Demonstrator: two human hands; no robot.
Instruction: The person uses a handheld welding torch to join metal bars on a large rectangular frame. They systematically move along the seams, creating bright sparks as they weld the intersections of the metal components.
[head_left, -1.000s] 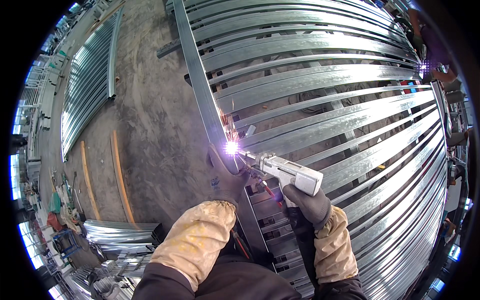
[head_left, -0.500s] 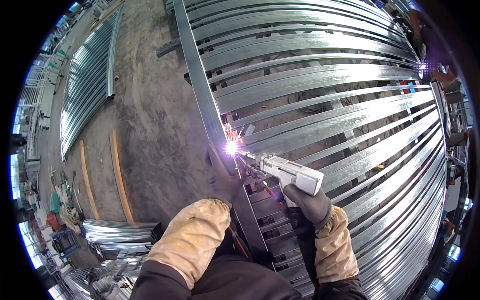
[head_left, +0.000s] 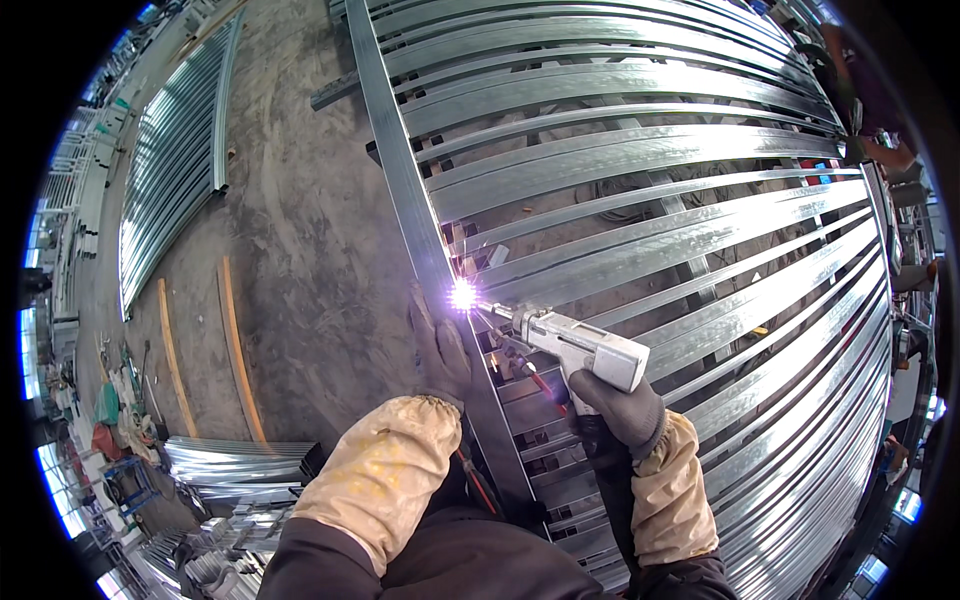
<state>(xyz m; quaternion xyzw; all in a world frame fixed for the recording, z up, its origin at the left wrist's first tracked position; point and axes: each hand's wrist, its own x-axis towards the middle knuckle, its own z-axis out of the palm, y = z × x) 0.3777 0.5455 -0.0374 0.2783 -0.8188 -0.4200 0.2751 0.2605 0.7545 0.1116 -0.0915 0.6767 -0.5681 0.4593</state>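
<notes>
Head view: right hand [head_left: 628,415] clamped around the torch [head_left: 590,348]; left hand [head_left: 443,358] beside the rail [head_left: 392,165], its grip indeterminable; violet glare [head_left: 462,294] masks the torch's tip.

Gloves [head_left: 618,408], seemingly grey; creased tan oversleeves [head_left: 385,470], the left yellow-stained; dark clothing [head_left: 470,560].
</notes>
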